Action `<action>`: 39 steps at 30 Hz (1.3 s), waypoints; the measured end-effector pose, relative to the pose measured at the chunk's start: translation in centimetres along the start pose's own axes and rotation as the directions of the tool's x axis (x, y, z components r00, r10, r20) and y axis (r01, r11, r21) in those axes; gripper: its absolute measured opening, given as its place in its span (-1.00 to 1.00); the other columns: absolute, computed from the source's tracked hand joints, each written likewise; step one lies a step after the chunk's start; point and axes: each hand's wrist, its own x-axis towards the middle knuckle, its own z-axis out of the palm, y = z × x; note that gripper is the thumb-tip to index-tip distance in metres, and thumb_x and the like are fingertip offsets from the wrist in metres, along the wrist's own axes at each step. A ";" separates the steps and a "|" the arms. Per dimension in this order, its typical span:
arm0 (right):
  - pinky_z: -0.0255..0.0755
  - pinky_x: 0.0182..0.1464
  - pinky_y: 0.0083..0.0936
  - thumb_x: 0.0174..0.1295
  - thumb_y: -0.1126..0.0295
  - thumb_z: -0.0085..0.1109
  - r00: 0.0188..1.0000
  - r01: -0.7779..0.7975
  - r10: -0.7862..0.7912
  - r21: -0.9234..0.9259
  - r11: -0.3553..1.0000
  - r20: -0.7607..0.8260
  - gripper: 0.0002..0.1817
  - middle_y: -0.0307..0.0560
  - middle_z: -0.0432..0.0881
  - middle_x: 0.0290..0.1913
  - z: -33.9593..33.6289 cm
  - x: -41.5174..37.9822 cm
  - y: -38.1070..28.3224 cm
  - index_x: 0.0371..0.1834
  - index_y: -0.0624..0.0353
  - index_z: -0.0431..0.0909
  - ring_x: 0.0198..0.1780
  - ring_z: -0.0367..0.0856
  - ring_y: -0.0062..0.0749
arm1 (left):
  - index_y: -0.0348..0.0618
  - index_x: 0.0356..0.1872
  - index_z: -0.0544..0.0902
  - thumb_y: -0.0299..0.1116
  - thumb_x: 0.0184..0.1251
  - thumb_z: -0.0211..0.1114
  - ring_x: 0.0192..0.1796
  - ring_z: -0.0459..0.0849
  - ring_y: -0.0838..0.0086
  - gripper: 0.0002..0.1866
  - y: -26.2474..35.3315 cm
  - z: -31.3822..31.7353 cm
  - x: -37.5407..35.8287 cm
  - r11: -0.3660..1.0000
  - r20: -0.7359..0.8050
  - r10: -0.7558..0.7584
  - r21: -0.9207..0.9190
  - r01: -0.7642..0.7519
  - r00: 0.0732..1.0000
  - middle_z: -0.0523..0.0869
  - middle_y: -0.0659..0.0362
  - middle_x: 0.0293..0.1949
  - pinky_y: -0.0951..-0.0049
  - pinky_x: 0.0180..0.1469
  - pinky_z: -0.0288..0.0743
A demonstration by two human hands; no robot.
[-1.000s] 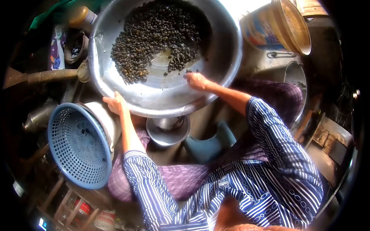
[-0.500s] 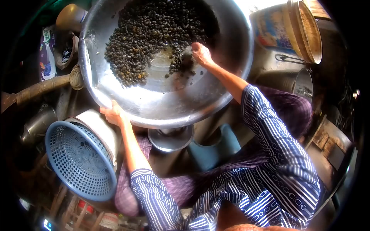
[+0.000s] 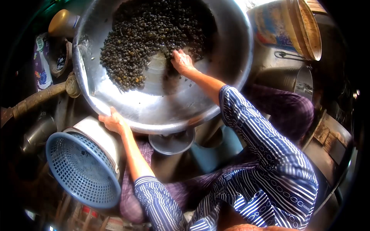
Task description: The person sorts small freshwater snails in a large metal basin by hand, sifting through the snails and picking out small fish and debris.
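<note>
Beside and beyond the curled fingers of the right hand (image 3: 183, 63), small dark shells (image 3: 154, 34) lie heaped in a metal basin (image 3: 177, 111); whether any are pinched, I cannot tell. The left hand (image 3: 115, 122) grips its rim, near a blue basket (image 3: 86, 169).

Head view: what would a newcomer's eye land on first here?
Probably the big metal basin at top centre, shiny along its near side, with a heap of small dark pieces spread across its far and left parts. Next, the right hand at the heap's near edge and the left hand at the basin's near-left rim. Then the blue basket, full of holes, at lower left.
</note>
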 end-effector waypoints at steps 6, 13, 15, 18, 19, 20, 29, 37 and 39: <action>0.51 -0.45 -0.63 0.06 0.42 0.23 0.940 -0.244 0.056 0.549 0.799 0.337 -0.87 -0.13 0.63 -0.42 -1.7 -0.5 0.9 -0.33 0.17 0.63 -0.50 0.59 -0.58 | -0.47 -0.21 0.35 -0.18 0.07 0.14 -0.35 0.55 -0.06 -0.53 -0.8 0.2 0.3 0.998 0.004 0.062 -0.003 -0.062 0.998 0.53 -0.27 -0.41 0.15 -0.22 0.41; 0.53 -0.31 -0.71 0.15 0.40 0.18 0.823 -0.523 0.001 0.758 0.390 0.567 -0.85 -0.21 0.59 -0.41 -1.5 -0.8 2.3 -0.29 0.25 0.56 -0.43 0.56 -0.61 | -0.50 -0.16 0.30 -0.25 0.08 0.15 -0.28 0.57 -0.08 -0.54 1.0 -0.6 -0.5 0.999 0.012 0.029 -0.045 -0.029 1.000 0.52 -0.34 -0.33 0.10 -0.15 0.40; 0.52 -0.30 -0.71 0.16 0.39 0.17 0.799 -0.550 -0.045 0.759 0.347 0.600 -0.85 -0.20 0.58 -0.41 -2.2 -1.2 2.3 -0.29 0.25 0.55 -0.42 0.56 -0.61 | -0.50 -0.16 0.30 -0.25 0.09 0.15 -0.27 0.57 -0.09 -0.54 1.2 -0.7 -0.6 0.999 0.007 0.031 -0.019 -0.031 0.999 0.52 -0.34 -0.33 0.09 -0.14 0.40; 0.50 -0.28 -0.73 0.18 0.39 0.16 0.750 -0.608 -0.106 0.743 0.281 0.653 -0.83 -0.21 0.58 -0.38 -3.0 -1.8 2.4 -0.29 0.28 0.53 -0.38 0.56 -0.61 | -0.50 -0.16 0.31 -0.25 0.08 0.16 -0.26 0.58 -0.12 -0.53 1.0 -0.4 -0.4 0.999 -0.007 0.036 0.013 -0.036 0.999 0.54 -0.34 -0.32 0.07 -0.14 0.40; 0.50 -0.27 -0.72 0.18 0.39 0.16 0.737 -0.598 -0.148 0.738 0.313 0.660 -0.83 -0.21 0.58 -0.38 -3.5 -2.0 2.2 -0.28 0.28 0.53 -0.38 0.56 -0.61 | -0.50 -0.15 0.31 -0.25 0.07 0.18 -0.27 0.59 -0.12 -0.53 0.8 -0.2 -0.2 1.000 0.003 0.021 -0.011 -0.021 1.000 0.55 -0.33 -0.32 0.08 -0.14 0.42; 0.50 -0.25 -0.72 0.17 0.39 0.16 0.717 -0.589 -0.193 0.731 0.346 0.669 -0.83 -0.21 0.59 -0.37 -3.9 -2.4 2.0 -0.28 0.28 0.53 -0.37 0.56 -0.61 | -0.49 -0.15 0.32 -0.26 0.07 0.19 -0.27 0.59 -0.11 -0.53 0.4 -0.1 -0.1 0.999 0.010 0.001 -0.033 -0.001 1.000 0.55 -0.32 -0.31 0.09 -0.15 0.44; 0.53 -0.25 -0.60 0.17 0.41 0.13 0.352 -0.330 -0.546 0.646 0.688 0.761 -0.83 -0.10 0.65 -0.35 -11.5 -9.9 -7.3 -0.27 0.29 0.58 -0.36 0.60 -0.54 | -0.51 -0.25 0.30 -0.29 0.01 0.15 -0.23 0.60 -0.15 -0.56 0.7 -0.4 0.0 0.996 -0.008 0.072 0.061 -0.071 0.997 0.56 -0.35 -0.38 0.07 -0.08 0.47; 0.49 -0.20 -0.40 0.07 0.45 0.10 0.344 0.605 -0.726 0.450 0.657 0.596 -0.80 0.03 0.63 -0.32 -9.4 -21.0 -10.0 -0.22 0.21 0.57 -0.28 0.62 -0.22 | -0.52 -0.19 0.29 -0.25 0.04 0.13 -0.22 0.60 -0.15 -0.53 1.5 -0.5 -0.3 0.998 0.014 0.029 0.051 -0.030 0.999 0.58 -0.33 -0.34 0.07 -0.09 0.49; 0.49 -0.20 -0.38 0.07 0.46 0.09 0.348 0.702 -0.822 0.455 0.547 0.451 -0.78 0.01 0.63 -0.31 -7.8 -21.4 -8.7 -0.19 0.19 0.57 -0.28 0.62 -0.19 | -0.52 -0.19 0.29 -0.24 0.06 0.13 -0.23 0.60 -0.15 -0.52 1.1 -0.4 0.0 0.997 -0.009 0.068 0.032 -0.068 0.998 0.58 -0.34 -0.35 0.06 -0.10 0.48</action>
